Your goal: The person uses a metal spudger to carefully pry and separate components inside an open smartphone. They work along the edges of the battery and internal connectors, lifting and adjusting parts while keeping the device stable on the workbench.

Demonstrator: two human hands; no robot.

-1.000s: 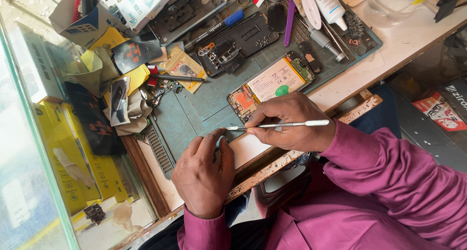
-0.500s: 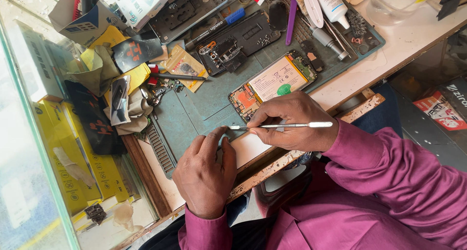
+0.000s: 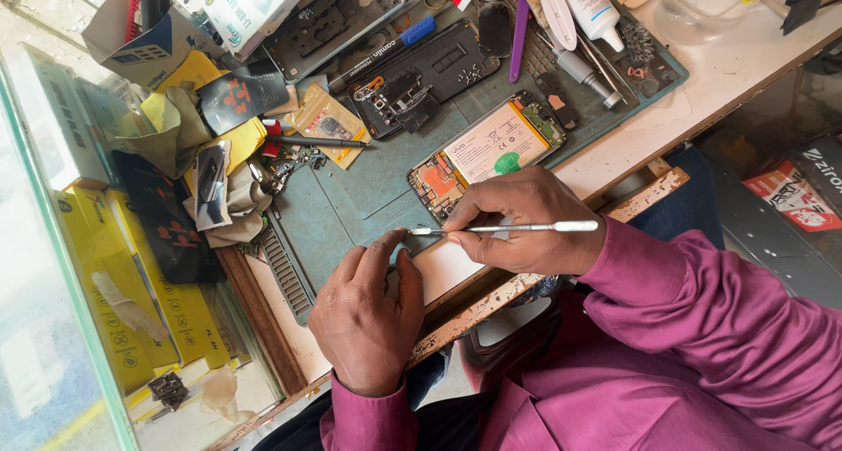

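Note:
My right hand (image 3: 526, 223) grips a thin metal pry tool (image 3: 517, 228) with a white handle end, held level, its tip pointing left toward my left hand. My left hand (image 3: 368, 315) rests on the grey-green work mat (image 3: 351, 196), thumb and forefinger pinched near the tool's tip; whatever sits between the fingers is too small to see. Just beyond my right hand lies an opened phone (image 3: 487, 153) with its battery and circuit board exposed.
More opened phone bodies (image 3: 421, 78), a purple spudger (image 3: 519, 25), white tubes (image 3: 588, 3), a screwdriver (image 3: 320, 141) and cloths (image 3: 219, 205) crowd the mat's far side. Yellow boxes (image 3: 132, 328) stand behind glass at left. A clear container (image 3: 702, 8) sits far right.
Both hands have stayed nearly in place; the tool's tip and my left fingers have shifted only slightly.

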